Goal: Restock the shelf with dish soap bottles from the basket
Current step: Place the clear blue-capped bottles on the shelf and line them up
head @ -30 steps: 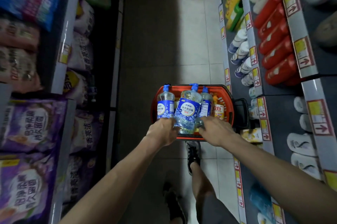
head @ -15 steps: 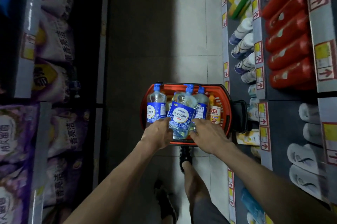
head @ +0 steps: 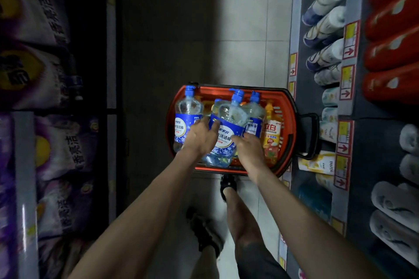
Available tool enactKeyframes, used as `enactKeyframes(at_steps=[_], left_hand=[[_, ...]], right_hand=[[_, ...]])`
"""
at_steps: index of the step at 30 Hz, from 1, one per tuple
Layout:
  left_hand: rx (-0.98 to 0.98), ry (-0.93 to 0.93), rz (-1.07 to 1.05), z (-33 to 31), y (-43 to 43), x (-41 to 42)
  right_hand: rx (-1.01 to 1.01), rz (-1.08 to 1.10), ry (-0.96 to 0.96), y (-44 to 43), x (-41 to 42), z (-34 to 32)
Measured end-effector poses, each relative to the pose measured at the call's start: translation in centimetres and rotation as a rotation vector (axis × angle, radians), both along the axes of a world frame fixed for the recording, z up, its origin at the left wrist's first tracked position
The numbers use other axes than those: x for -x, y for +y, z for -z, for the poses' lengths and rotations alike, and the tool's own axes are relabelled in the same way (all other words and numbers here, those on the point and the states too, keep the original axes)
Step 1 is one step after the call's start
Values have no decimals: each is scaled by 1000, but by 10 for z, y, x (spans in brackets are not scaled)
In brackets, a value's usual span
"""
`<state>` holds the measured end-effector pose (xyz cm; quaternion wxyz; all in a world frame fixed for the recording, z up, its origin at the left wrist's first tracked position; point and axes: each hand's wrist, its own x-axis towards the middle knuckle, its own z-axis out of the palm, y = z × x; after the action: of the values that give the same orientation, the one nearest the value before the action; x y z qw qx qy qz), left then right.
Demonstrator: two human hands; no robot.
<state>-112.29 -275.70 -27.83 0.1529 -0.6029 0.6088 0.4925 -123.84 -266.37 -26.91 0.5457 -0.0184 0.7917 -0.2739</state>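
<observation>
Over the orange basket (head: 291, 106), the left hand (head: 200, 140) and right hand (head: 248, 147) are gripping the blue-labelled dish soap bottle (head: 226, 126) higher than a moment ago, likely beginning its lift out.

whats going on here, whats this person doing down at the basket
A person reaches down into an orange basket standing on the aisle floor. The left hand and the right hand each have a grip on one clear, blue-labelled dish soap bottle, which sits tilted among the other bottles in the basket. It is not yet on the shelf to the right.
</observation>
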Motion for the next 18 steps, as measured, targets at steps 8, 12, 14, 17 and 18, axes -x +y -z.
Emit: enactKeyframes(at_steps=[8,12,14,17,18], left_hand=[[-315,217,-472,27,-3,6],[-397,358,-681,44,1,4],[-402,375,-736,46,3,4],[-373,407,-795,44,7,4],[-359,413,-816,44,9,4]], right_hand=[[-93,-25,47,2,-17,22],[-115,-20,79,-2,-21,28],[-134,-36,95,-4,-23,30],[-134,-95,151,-4,-28,29],[-135,-110,162,-4,-30,29]])
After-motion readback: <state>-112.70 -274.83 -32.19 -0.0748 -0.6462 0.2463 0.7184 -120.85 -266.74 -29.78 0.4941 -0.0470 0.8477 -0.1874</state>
